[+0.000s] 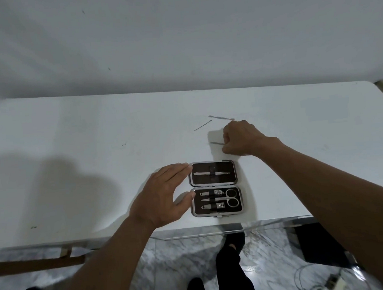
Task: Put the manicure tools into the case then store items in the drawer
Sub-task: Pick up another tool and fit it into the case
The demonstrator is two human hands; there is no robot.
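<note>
Case [215, 188] lies open beside flat, open left hand [164, 195]; right hand [242, 139] pinches a tool [216, 143], two more beyond.

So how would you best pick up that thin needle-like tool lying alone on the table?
Pinch the thin needle-like tool near its middle, coming from above with fingertips on either long side. It lies flat on the table, slanted, and nothing crowds it.

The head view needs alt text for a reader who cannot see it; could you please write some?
An open manicure case lies on a white table; the left hand rests flat beside it, while the right hand closes on a thin metal tool. Two more loose tools lie beyond.
</note>
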